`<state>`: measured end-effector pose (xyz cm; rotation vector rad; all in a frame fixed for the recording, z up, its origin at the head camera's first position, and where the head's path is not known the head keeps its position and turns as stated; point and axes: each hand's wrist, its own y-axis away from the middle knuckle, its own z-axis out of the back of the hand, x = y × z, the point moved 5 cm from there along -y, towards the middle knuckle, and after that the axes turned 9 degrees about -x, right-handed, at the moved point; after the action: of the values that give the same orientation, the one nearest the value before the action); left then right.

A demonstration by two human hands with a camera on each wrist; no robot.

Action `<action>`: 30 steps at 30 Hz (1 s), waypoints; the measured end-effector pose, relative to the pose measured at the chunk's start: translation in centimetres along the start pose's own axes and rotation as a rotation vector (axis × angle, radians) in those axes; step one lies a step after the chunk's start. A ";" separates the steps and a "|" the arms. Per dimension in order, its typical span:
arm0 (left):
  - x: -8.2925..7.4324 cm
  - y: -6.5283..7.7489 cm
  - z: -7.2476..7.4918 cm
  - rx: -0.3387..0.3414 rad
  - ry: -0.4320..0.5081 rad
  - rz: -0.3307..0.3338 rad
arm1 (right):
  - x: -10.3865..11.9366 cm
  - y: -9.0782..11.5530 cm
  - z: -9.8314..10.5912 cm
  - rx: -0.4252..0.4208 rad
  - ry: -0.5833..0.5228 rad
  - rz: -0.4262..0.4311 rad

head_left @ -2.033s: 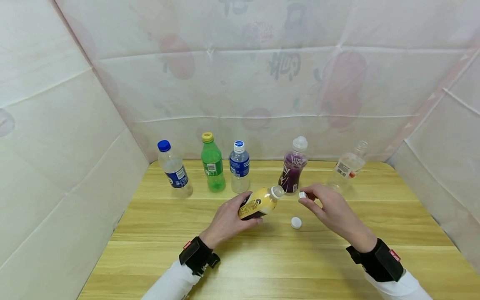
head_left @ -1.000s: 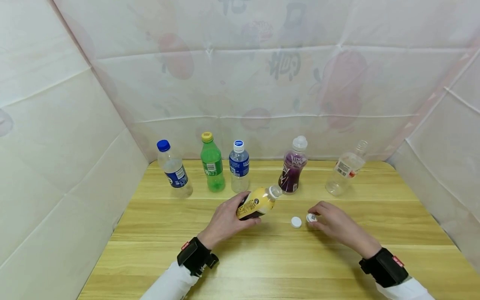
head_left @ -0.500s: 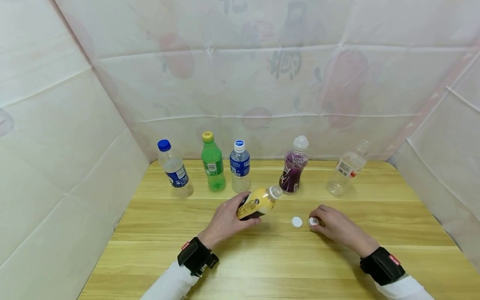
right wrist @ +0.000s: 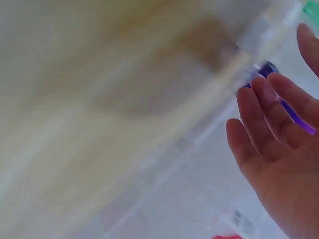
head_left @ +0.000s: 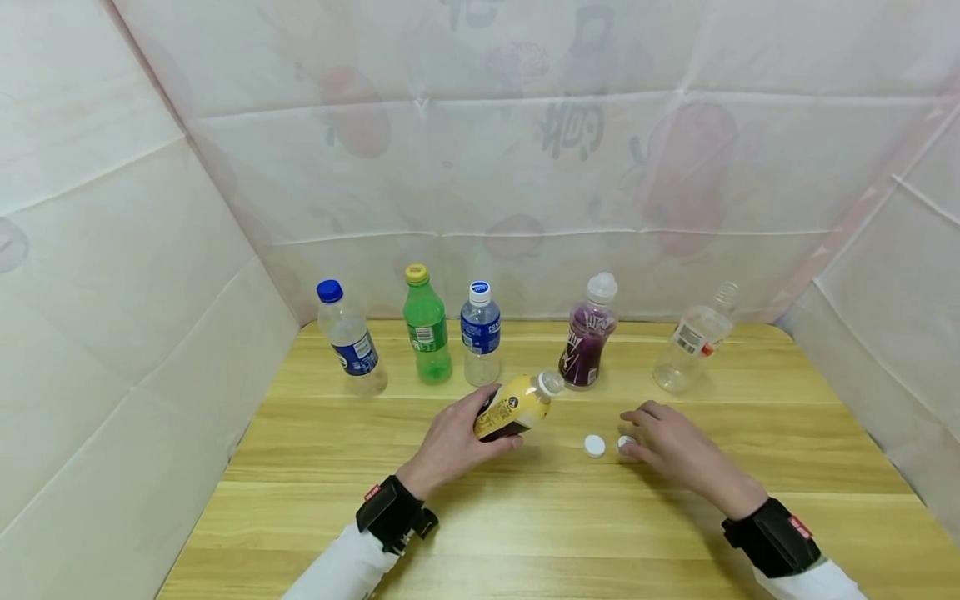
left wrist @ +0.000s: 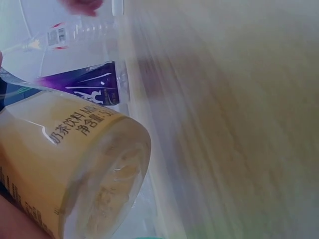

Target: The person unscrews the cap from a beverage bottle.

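My left hand (head_left: pixel 456 435) grips a yellow milk tea bottle (head_left: pixel 514 407), tilted with its uncapped neck toward the right. In the left wrist view the bottle's base (left wrist: pixel 112 184) and printed label fill the lower left. My right hand (head_left: pixel 675 450) is low over the table, its fingers (right wrist: pixel 259 109) loosely bent and spread from the thumb. Just at its fingertips lies a small white bottle cap (head_left: pixel 624 442), partly hidden by the thumb. A second white cap (head_left: pixel 595 447) lies flat on the table to its left.
Along the back of the wooden table (head_left: pixel 525 533) stand a blue-capped bottle (head_left: pixel 352 346), a green bottle (head_left: pixel 426 333), a blue-labelled bottle (head_left: pixel 481 337), a purple bottle (head_left: pixel 587 342) and a clear uncapped bottle (head_left: pixel 693 342). Pale cloth walls (head_left: pixel 480 183) enclose the table's back and sides.
The right hand has brought a white cap down from beside the bottle's neck to the table, next to the other cap, and its fingers have loosened from it. The left hand stays almost still.
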<state>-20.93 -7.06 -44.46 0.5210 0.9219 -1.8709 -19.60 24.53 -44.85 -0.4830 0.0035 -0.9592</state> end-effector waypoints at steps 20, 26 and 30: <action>-1.1 -0.2 -1.6 0.003 0.105 0.043 | 8.2 -4.1 1.8 -0.201 -0.503 -0.126; -1.6 -0.4 -1.9 0.001 0.156 0.045 | 9.5 -5.1 0.8 -0.223 -0.673 -0.172; -1.9 -0.5 -2.1 0.004 0.164 0.041 | 10.0 -5.5 0.3 -0.235 -0.721 -0.225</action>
<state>-20.52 -4.19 -44.27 0.6995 1.0072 -1.8141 -17.98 14.15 -40.37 -1.0427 -0.6044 -0.9622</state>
